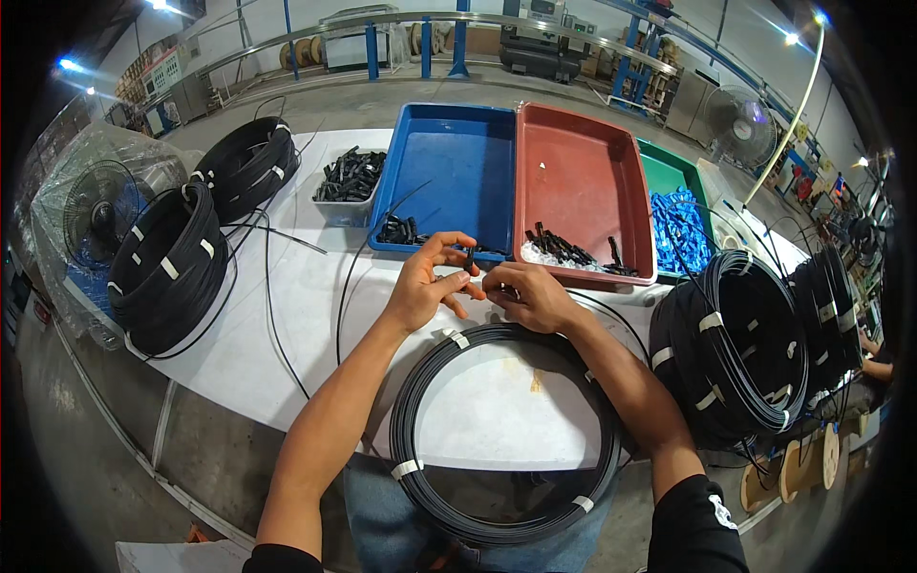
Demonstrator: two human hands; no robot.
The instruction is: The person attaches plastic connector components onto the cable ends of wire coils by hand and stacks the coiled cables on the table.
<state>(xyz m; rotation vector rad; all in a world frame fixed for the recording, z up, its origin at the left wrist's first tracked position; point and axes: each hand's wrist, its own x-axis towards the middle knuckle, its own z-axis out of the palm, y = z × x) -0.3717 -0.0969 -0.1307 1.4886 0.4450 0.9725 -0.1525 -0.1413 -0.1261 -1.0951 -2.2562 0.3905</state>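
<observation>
Over the table's middle, my left hand [425, 286] pinches a small black connector-like piece [469, 259] upright between thumb and fingers. Close beside it, my right hand [531, 296] is closed with its fingertips bent down; what they grip is hidden. Below both hands a coil of black cable [405, 406], bound with white tape, lies partly on the table edge and partly over my lap. A blue tray [449, 158] with some black pieces stands just beyond my left hand. Next to it a red tray [583, 181] holds more black pieces and clear plastic bits.
A clear tub [346, 212] of black parts sits left of the blue tray. Blue pieces [679, 229] fill a green tray [669, 167]. Cable coils stand at left [167, 272] and right [726, 344]. Loose cable ends cross the white table [296, 296]. Another person's hand [874, 368] shows far right.
</observation>
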